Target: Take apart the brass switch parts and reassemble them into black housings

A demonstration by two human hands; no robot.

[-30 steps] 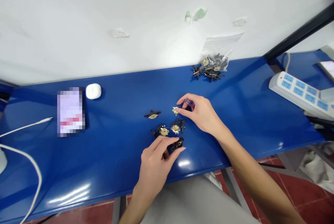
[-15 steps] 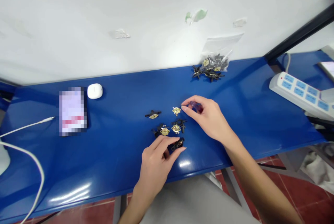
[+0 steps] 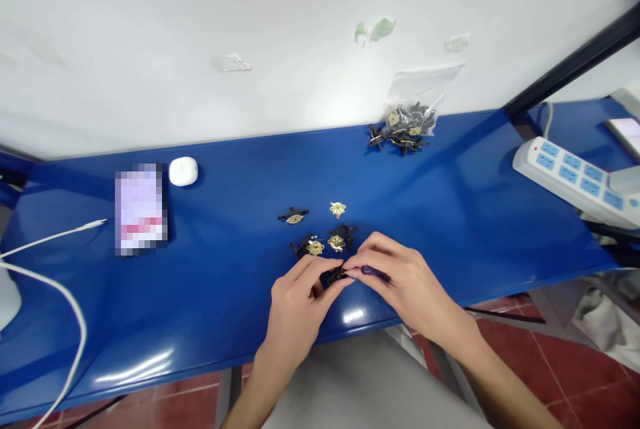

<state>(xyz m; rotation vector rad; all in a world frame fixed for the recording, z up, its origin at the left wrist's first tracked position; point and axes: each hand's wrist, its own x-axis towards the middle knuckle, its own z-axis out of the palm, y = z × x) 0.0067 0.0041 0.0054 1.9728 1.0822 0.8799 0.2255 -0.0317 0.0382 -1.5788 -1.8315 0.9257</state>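
My left hand point(image 3: 303, 302) pinches a small black plastic part point(image 3: 337, 274) between thumb and fingers, just above the table's front. My right hand point(image 3: 400, 282) is closed around a purple-handled tool point(image 3: 374, 272), and its fingertips meet the black part. The tool's tip and anything tiny in those fingertips are hidden. Just beyond the hands lie a gold disc point(image 3: 315, 248) beside black pieces, and a second gold disc point(image 3: 337, 243) beside a black bracket point(image 3: 345, 231). Farther back are a lone gold disc point(image 3: 337, 208) and a black part with a gold plate point(image 3: 293, 217).
On the blue table point(image 3: 225, 269), a clear bag point(image 3: 417, 99) of black and gold parts leans against the wall, with several loose ones before it. A phone point(image 3: 141, 209), white case point(image 3: 183, 171) and white cable point(image 3: 65, 302) are left. A power strip point(image 3: 575, 172) stands right.
My right hand has moved down and left from beside the lone gold disc to the black part, still holding the purple-handled tool. My left hand has barely moved.
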